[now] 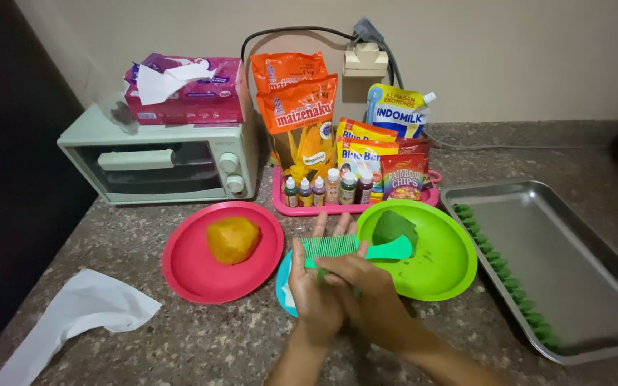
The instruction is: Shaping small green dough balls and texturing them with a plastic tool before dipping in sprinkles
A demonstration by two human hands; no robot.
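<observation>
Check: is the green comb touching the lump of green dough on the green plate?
Apart. The head view shows bare plate between the green comb and the green dough on the green plate.
</observation>
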